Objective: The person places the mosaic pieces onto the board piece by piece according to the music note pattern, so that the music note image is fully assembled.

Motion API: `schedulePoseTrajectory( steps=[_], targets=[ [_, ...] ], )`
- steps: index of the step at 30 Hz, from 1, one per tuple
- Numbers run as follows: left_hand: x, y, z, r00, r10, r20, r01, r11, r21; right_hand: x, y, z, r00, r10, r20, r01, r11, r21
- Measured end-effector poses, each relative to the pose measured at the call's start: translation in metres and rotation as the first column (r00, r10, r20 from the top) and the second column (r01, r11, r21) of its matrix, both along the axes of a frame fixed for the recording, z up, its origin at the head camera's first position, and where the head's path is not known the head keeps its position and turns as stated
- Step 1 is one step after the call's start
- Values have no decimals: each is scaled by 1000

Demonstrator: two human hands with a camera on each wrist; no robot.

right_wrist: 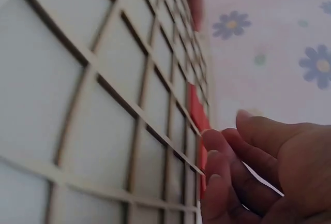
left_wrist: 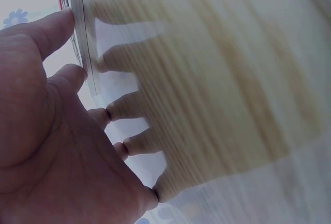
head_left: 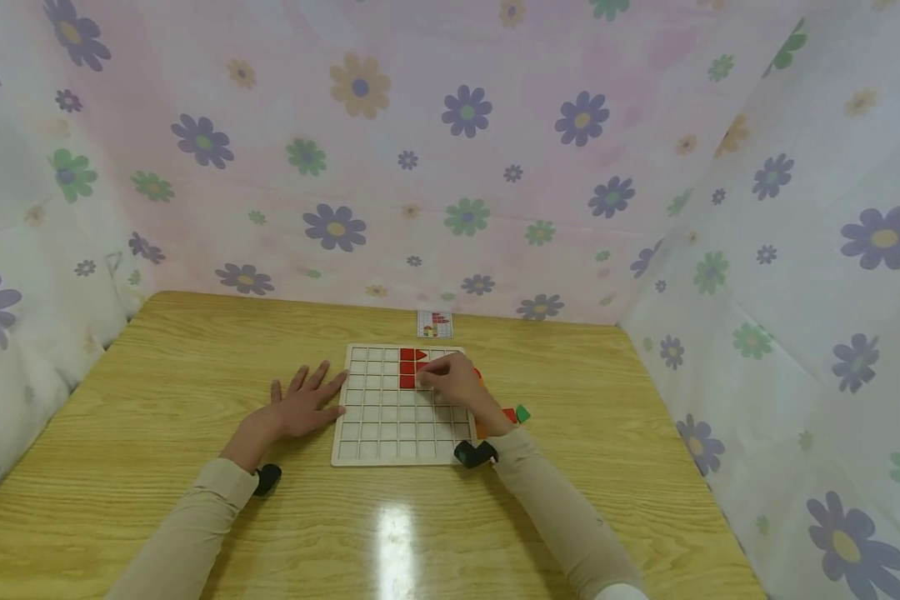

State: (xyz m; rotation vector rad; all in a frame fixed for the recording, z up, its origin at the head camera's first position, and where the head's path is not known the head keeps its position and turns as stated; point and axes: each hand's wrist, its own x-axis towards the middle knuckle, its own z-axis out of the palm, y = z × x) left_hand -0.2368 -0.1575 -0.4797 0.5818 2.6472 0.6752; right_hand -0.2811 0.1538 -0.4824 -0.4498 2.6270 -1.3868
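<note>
carefully, a person's right hand (head_left: pixel 453 381), fingers bent, touches red pieces (head_left: pixel 407 381) in the upper-middle cells of a gridded board (head_left: pixel 378 429); whether it pinches one, i cannot tell. the left hand (head_left: pixel 303 406), fingers spread, grips nothing at the board's left edge. work looks partway: a green piece (head_left: pixel 523 413) and others, loose at right, seem left to place.

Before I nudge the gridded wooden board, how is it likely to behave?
The gridded wooden board is probably stiff, as its frame looks straight. Lying flat on the glossy table, it would likely slide rather than tip. Its red tiles may travel with it, since they sit in ridged cells.
</note>
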Motion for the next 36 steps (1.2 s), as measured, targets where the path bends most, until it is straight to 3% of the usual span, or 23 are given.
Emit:
schedulePoseTrajectory(
  steps=[10, 22, 30, 36],
  targets=[
    [-2, -2, -2, 1000, -2, 5, 2, 1000, 13, -1, 56, 21, 990, 80, 115, -95, 986, 134],
    [1, -1, 1, 1000, 3, -5, -3, 1000, 2, 16, 119, 19, 973, 170, 157, -198, 962, 187],
    [1, 0, -1, 1000, -6, -7, 5, 1000, -10, 19, 134, 24, 968, 118, 221, -181, 939, 294],
    [0, -3, -3, 1000, 0, -6, 0, 1000, 23, 16, 134, 19, 980, 39, 194, -96, 951, 293]
  ],
)
